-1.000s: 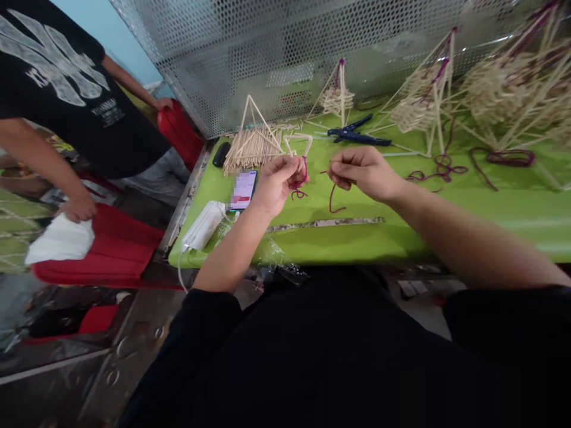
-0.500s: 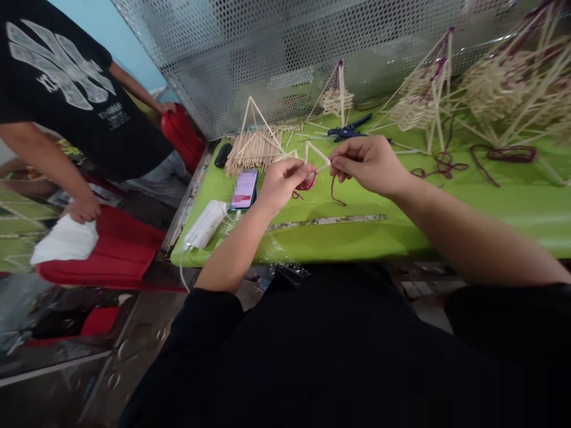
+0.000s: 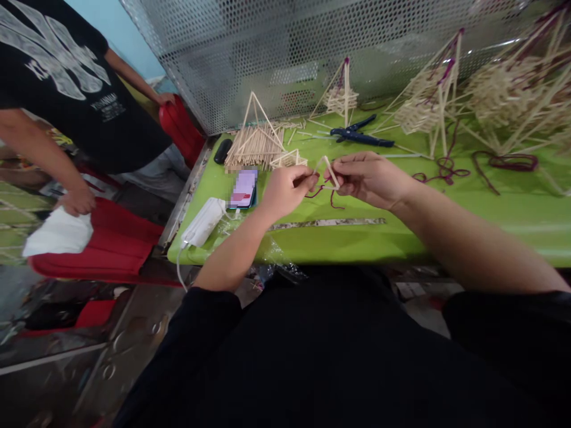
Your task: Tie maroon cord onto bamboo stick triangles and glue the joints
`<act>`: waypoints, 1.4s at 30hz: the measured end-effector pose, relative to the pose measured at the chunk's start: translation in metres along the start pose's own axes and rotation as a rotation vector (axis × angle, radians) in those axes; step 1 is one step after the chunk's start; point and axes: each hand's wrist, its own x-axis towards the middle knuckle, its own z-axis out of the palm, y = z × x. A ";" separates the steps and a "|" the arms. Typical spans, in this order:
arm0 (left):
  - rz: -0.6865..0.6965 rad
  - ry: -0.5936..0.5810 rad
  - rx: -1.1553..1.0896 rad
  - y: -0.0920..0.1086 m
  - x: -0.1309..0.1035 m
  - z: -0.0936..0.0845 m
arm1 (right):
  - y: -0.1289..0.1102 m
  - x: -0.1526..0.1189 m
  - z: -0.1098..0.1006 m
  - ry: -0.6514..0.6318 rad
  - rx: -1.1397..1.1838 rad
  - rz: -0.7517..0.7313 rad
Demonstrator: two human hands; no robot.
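Observation:
Between my two hands is a small triangle of pale sticks [image 3: 331, 172], held over the green table [image 3: 357, 245]. My left hand [image 3: 292, 187] pinches its left corner, with fingertips closed. The fingers of my right hand [image 3: 372, 178] are closed on its right side. Purple yarn [image 3: 338, 207] hangs below the triangle and between the hands. Just behind my left hand, a small stick frame [image 3: 289, 159] lies beside a pile of cut sticks [image 3: 254, 145], where a taller stick pyramid [image 3: 253, 110] stands.
Dark blue pliers [image 3: 363, 138] lie behind my right hand. Woven stick pyramids [image 3: 419, 113] and purple yarn stand at the right. A phone [image 3: 244, 189] and white power bank [image 3: 205, 222] are at the left. A person [image 3: 89, 89] stands by red chairs [image 3: 107, 238].
The triangle has turned in my fingers, and my right hand now grips its side rather than a corner. My left hand has shifted slightly right, uncovering the small frame behind it.

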 end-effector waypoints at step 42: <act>0.059 0.253 -0.258 0.011 0.001 -0.001 | 0.021 0.007 0.002 0.089 -0.321 -0.303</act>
